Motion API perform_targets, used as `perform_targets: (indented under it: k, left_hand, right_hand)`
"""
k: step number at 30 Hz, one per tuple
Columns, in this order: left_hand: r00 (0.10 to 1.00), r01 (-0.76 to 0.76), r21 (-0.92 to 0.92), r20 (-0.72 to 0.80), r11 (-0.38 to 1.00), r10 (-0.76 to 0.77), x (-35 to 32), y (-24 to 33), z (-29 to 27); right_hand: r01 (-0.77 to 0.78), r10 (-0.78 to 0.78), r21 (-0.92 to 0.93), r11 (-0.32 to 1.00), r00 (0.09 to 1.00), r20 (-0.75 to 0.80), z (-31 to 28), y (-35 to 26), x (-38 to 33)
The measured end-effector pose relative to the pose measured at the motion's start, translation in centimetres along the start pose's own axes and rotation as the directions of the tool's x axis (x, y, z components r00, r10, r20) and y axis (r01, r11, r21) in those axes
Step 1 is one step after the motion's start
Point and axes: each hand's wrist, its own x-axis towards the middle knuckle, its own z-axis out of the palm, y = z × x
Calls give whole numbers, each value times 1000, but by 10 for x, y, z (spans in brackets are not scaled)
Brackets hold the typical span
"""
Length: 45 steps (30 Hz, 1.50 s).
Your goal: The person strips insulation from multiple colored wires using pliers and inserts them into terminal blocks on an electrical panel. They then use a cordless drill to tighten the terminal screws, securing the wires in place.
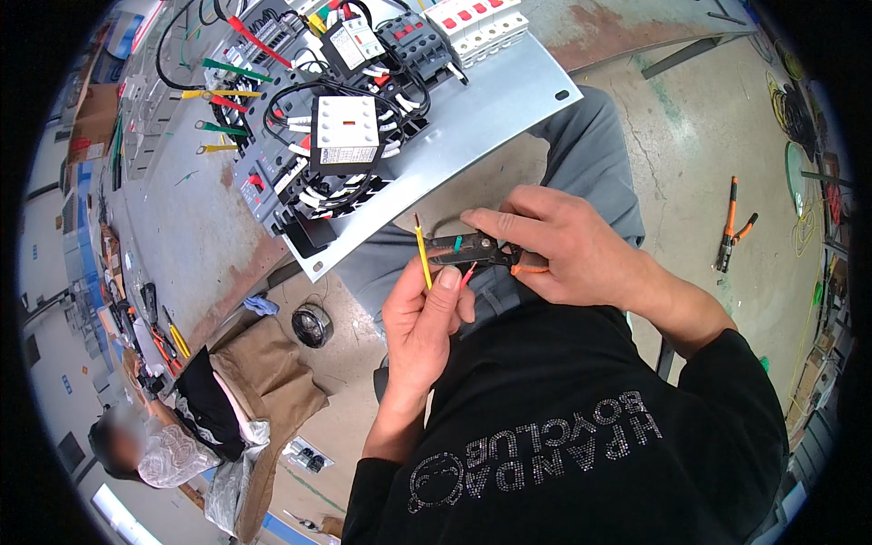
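My left hand (425, 318) pinches a yellow wire (422, 259) with a bare copper tip between thumb and fingers. A red wire (468, 274) with a bare end pokes out beside the thumb. My right hand (572, 245) is closed around wire strippers (486, 250) with a black head and orange handles. Their jaws point left, close to the wires. A short green wire piece (458, 243) shows at the jaws. Whether the jaws grip it, I cannot tell. Both hands are over my lap, below a metal mounting plate (495, 118).
The plate carries a black-and-white contactor (345, 132), breakers (477, 27) and several coloured wires on a worn table (204, 272). Orange-handled pliers (729, 222) lie on the floor at the right. A wire coil (312, 325) is at lower left. Another person (173, 445) is at far left.
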Motion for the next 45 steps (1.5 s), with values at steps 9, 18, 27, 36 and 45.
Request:
perform_targets:
  k: [9,18,27,36,45]
  left_hand:
    - [999,28,-38,28,999,-27,-1,-4,-2]
    - [989,121,-138,97,983,-108,-1,0,3]
    - [967,247,-354,152,902,-205,3,-11,6]
    - [967,250,-371,133,894,-216,0,-9,5]
    - [965,257,-384,153,887,-213,0,-14,12]
  right_hand:
    - [8,-8,-2,1000,1000,-15,6,4,-4]
    - [-104,248,543,833,948,-199,-5,26,2]
    - [-259,433,840,477,901,32,-30,13,4]
    - [-288,259,848,445,948,186,1,7,13]
    - [-320,252,832,453,941,224,17,10,7]
